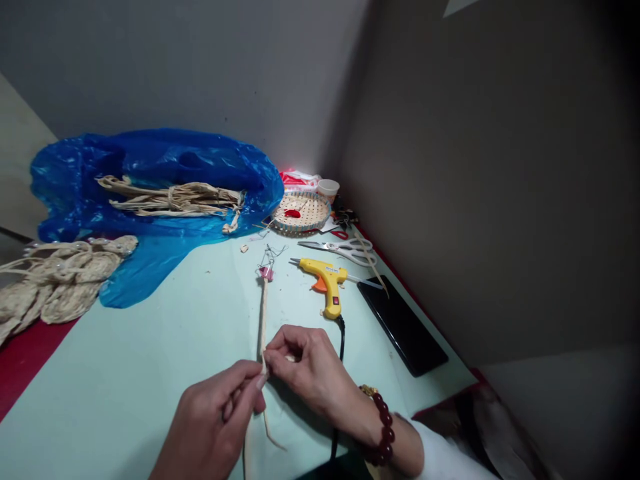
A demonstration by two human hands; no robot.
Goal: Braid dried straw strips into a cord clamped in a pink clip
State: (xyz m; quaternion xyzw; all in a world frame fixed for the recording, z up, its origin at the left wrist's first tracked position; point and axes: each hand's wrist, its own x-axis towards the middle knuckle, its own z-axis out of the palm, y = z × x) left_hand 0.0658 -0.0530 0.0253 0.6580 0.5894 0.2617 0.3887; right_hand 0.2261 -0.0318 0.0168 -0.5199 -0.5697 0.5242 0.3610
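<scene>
Two bare hands met at the bottom ctr of a pale green tabletop (165, 347), both on a thin straw-colored braid (264, 313). The braid ran up & away, nr upright in view, its far end at a pink-and-metal clip (267, 273) on the table. L hand (215, 407): thumb & index closed in a tight pinch on the braid's near end. R hand (315, 373), w/ a dark red bead bracelet (385, 430) at the wrist, just beside it: thumb & fingertips also pinched tight on the strands. Loose strand ends hung below the L fingertips.

Beyond the R hand, a yellow glue gun (325, 280) lay on its side, black cord running down behind that hand. White-handled scissors (350, 250) lay past it; a black phone (405, 327) lay to the R. At the back: a round woven tray (316, 210) w/ a small red item, & a cup (329, 189). Back L: a blue plastic bag (200, 147) w/ a bundle of dry strips (175, 198), & woven pieces (75, 287) nearer the L edge.
</scene>
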